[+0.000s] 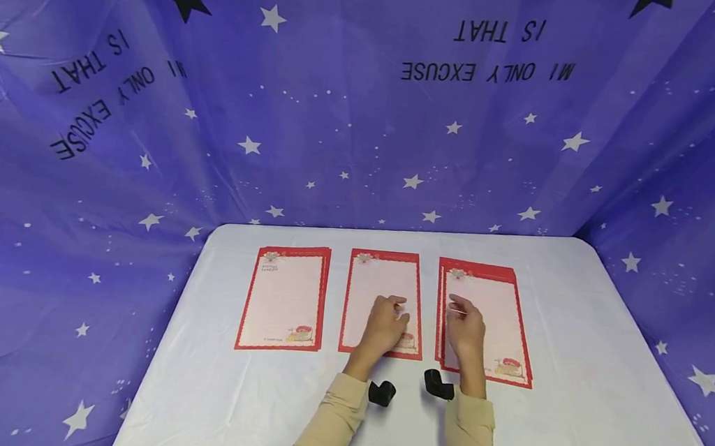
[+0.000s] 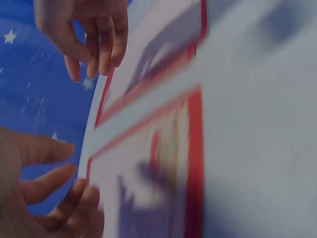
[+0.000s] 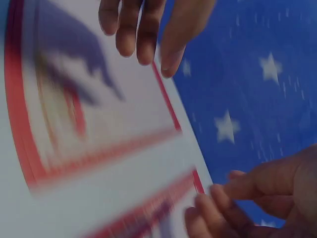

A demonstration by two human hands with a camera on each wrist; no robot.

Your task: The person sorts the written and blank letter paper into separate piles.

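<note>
My left hand (image 1: 385,321) is over the middle stack of red-bordered paper sheets (image 1: 375,280), fingers loosely bent and holding nothing. Above the left part of the right stack (image 1: 495,318) hangs my right hand (image 1: 466,327), also loosely bent with nothing in it. Shadows beneath the hands in the wrist views show them apart from the paper. The left wrist view has my left fingers (image 2: 59,193) at lower left. In the right wrist view my right fingers (image 3: 223,208) point in from the lower right. Motion blurs the sheets in both wrist views.
Another red-bordered stack (image 1: 282,301) lies at the left of the white table (image 1: 192,406). Sheets in the right stack are slightly offset. Purple star-printed cloth (image 1: 339,137) rises behind and beside the table. Black curved pieces (image 1: 382,393) sit at both wrists.
</note>
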